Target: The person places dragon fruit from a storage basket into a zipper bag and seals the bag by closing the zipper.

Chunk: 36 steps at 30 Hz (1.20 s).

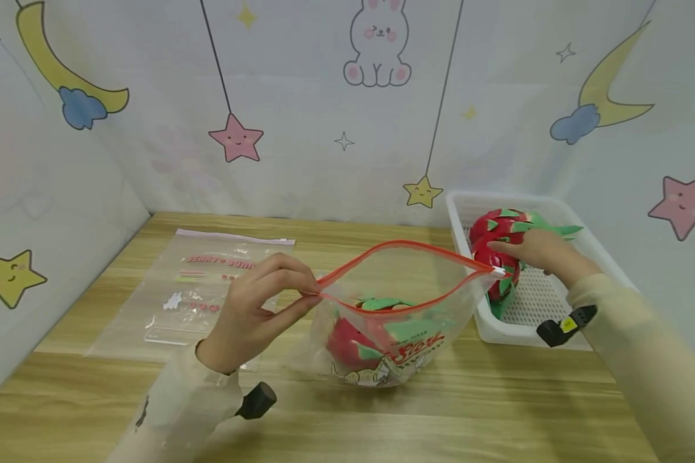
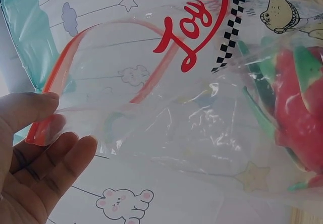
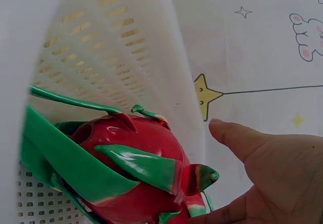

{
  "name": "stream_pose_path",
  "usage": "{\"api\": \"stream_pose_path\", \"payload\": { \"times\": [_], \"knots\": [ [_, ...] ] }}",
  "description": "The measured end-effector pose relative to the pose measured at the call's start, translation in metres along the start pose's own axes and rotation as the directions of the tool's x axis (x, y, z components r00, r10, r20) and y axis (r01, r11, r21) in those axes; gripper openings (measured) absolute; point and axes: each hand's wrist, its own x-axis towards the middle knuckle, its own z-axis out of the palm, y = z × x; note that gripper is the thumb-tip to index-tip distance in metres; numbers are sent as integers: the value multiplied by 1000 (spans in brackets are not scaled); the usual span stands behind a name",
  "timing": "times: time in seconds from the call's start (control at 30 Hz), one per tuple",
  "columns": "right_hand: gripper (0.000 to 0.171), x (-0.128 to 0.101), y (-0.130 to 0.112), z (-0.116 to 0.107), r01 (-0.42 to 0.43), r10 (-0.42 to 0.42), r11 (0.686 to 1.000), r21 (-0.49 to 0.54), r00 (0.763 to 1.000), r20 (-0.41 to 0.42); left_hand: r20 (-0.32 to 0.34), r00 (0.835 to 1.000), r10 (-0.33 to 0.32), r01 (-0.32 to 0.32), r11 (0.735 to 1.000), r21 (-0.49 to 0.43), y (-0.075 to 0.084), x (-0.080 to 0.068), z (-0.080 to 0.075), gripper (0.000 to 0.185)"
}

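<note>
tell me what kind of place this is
Probably a small staged tabletop booth, not a real kitchen: a wooden table walled by nursery-style wallpaper, with toy dragon fruit in a white basket and a zip bag.
</note>
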Motion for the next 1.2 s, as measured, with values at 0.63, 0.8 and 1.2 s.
{"api": "stream_pose_path", "payload": {
  "times": [0.63,0.8,1.2],
  "knots": [
    [88,15,-3,10,-41,28,997,63,980,197,9,1000,-10,10,1000,-8,1,-1,-1,14],
    [87,15,-3,14,-21,14,999,36,983,185,11,1000,-11,11,1000,-4,1,0,-1,16],
    [63,15,0,22,-33,15,994,106,985,170,7,1000,-6,6,1000,4,0,-1,-1,18]
  ]
}}
